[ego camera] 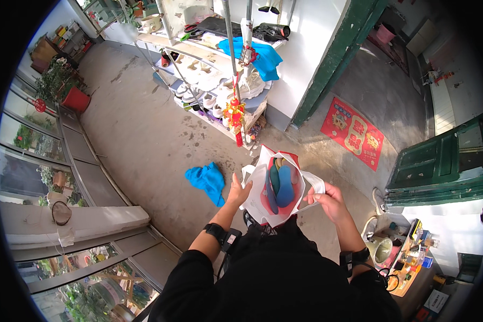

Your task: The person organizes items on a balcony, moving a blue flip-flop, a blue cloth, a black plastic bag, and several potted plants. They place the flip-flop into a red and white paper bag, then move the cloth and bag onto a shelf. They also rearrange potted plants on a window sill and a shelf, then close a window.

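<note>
A white and red carrier bag (255,197) is in front of my body, its mouth facing up. Inside, several shoe insoles stand on end, among them a blue insole (285,187) and a dark green insole (274,179). My right hand (331,202) grips the white strap handle (316,186) on the bag's right side. Against the left side of the bag rests my left hand (239,193), thumb and fingers apart. The left strap handle (246,171) loops free above it. The bag's bottom is hidden.
A blue cloth (207,181) lies on the concrete floor left of the bag. Ahead stands a shoe rack (213,80) with a red hanging ornament (235,112). A red doormat (352,133) lies by the green doorframe (334,52). Cluttered items on a shelf (406,277) sit at right.
</note>
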The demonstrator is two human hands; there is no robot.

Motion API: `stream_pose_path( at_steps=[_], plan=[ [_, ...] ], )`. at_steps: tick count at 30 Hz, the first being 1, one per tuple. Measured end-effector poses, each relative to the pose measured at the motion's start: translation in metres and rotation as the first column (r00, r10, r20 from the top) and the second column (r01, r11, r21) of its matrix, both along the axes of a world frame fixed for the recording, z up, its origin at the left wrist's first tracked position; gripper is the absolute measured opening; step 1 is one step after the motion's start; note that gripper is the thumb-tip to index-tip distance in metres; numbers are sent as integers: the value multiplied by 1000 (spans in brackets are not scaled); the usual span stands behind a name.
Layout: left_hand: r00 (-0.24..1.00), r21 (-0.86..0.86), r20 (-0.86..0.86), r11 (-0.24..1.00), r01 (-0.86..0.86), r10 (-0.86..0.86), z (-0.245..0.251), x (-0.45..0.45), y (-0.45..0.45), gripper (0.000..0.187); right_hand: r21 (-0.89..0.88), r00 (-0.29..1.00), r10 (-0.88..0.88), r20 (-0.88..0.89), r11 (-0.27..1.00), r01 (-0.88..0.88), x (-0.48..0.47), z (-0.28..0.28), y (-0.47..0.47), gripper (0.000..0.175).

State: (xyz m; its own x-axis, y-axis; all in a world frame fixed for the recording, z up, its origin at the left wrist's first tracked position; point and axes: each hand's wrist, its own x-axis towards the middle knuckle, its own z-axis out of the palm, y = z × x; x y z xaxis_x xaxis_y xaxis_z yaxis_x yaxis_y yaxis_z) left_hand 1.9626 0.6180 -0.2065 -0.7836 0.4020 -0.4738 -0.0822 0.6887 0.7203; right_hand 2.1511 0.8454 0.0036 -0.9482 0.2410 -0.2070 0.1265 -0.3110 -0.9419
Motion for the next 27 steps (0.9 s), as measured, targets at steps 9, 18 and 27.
stream_pose_path(
  at_steps=[9,18,27],
  plan=[
    [634,26,744,938,-345,213,-46,45,-49,116,12,972,106,-212,994,-105,-8,37,-7,16],
    [613,238,760,785,-572,217,-48,25,-67,78,88,990,-6,-138,996,19,-9,43,-28,13],
    [890,405,434,913,-53,-140,-40,1,-92,62,56,979,62,-194,997,-52,-24,58,-42,14]
  ],
)
